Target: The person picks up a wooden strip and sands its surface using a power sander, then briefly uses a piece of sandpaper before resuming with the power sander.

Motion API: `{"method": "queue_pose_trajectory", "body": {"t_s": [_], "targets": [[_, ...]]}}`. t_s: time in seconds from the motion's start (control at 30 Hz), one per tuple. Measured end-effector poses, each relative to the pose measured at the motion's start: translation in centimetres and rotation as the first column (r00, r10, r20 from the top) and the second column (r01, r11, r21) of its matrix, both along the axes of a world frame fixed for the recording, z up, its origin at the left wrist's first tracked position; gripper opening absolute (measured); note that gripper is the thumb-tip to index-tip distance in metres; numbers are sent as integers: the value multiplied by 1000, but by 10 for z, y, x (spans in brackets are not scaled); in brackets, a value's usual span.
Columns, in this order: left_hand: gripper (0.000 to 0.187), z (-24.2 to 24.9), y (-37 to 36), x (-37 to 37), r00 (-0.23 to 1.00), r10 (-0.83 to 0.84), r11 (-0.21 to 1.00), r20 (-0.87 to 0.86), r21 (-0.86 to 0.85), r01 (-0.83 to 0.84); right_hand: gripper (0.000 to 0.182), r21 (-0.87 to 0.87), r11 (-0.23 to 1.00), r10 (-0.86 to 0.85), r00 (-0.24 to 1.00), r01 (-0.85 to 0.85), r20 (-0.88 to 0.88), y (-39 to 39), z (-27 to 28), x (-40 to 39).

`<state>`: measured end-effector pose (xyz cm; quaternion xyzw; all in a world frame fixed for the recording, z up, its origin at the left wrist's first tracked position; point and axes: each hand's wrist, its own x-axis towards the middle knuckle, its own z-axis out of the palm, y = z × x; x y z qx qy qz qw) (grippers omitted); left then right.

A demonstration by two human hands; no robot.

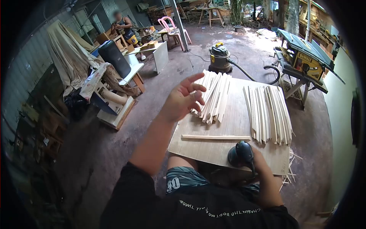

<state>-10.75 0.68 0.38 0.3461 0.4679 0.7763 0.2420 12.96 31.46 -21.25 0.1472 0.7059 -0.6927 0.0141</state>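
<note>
My left hand [185,98] is raised above the left side of the plywood board [234,114]. Its fingers are apart and slightly curled, with nothing in them. Behind and below it lies a loose pile of thin wooden strips [215,97], some crossing each other. At the near right of the board, my right hand [261,162] is closed round a dark handheld power sander [241,154]; part of the grip is hidden. A single wooden strip [215,137] lies crosswise just left of the sander. Farther right, more strips [268,114] lie side by side in a neater stack.
Beyond the board stands a shop vacuum [220,59] with its hose [242,69] on the floor. A table saw [305,57] is at the right. Offcuts [289,171] lie below the board's right edge. Another person [124,28] stands at the back left near pink chairs [173,28].
</note>
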Motion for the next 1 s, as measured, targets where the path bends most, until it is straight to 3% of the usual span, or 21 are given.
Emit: {"method": "queue_pose_trajectory", "body": {"t_s": [0.03, 0.07, 0.1, 0.2, 0.27, 0.33, 0.37, 0.47, 0.5, 0.53, 0.57, 0.67, 0.7, 0.8, 0.9, 0.93, 1.0], "targets": [[49, 7, -5, -7, 996, 47, 997, -70, -53, -50, 52, 430, 902, 60, 998, -44, -22, 22, -2, 8], [45, 14, -8, -15, 986, 89, 989, -143, -102, -104, 50, 777, 625, 123, 992, -66, -15, 34, 0, 14], [27, 21, -11, -20, 978, 119, 982, -172, -122, -141, 47, 773, 634, 107, 990, 4, -93, 37, 18, 16], [17, 38, -1, -24, 997, 24, 995, -78, -98, -32, 41, 607, 755, -92, 956, 249, -278, 19, 100, -2], [13, 44, 21, -15, 984, 99, 983, -149, -141, -120, 36, 580, 750, -7, 881, 318, -474, -8, 149, -17], [14, 42, 44, -7, 968, 106, 984, -226, -119, -135, 29, 551, 727, 161, 679, 410, -717, -36, 191, -36], [14, 43, 54, 2, 939, 122, 979, -322, -115, -166, 27, 546, 718, 189, 633, 432, -750, -47, 211, -44], [16, 27, 75, 21, 974, 109, 994, -199, 46, -102, 22, 516, 709, 279, 481, 481, -831, -67, 259, -68], [18, 24, 79, 27, 996, -85, 977, -5, 197, 85, 21, 494, 730, 271, 463, 473, -844, -68, 270, -77], [22, 22, 84, 36, 982, -147, 960, 119, 257, 112, 22, 481, 756, 280, 445, 444, -851, -70, 280, -85], [22, 26, 89, 51, 980, -94, 967, 176, 252, 48, 22, 531, 736, 306, 493, 420, -814, -73, 295, -88], [21, 38, 86, 53, 973, -68, 954, 222, 298, -1, 13, 672, 614, 419, 550, 414, -722, -72, 324, -104], [21, 41, 84, 49, 974, -87, 945, 208, 325, 15, 14, 725, 606, 431, 631, 328, -645, -72, 337, -102], [19, 32, 75, 39, 965, -154, 930, 212, 361, 69, 19, 801, 444, 578, 555, 400, -598, -69, 342, -113], [18, 8, 70, 45, 925, -90, 961, 368, 277, -16, 24, 853, 318, 610, 599, 414, -519, -76, 347, -100], [17, -6, 72, 50, 917, -170, 943, 360, 328, 46, 25, 869, 284, 613, 620, 406, -490, -77, 347, -97], [17, -37, 76, 69, 828, -189, 964, 529, 259, 55, 25, 965, 169, 635, 726, 201, -262, -74, 337, -96]]}}
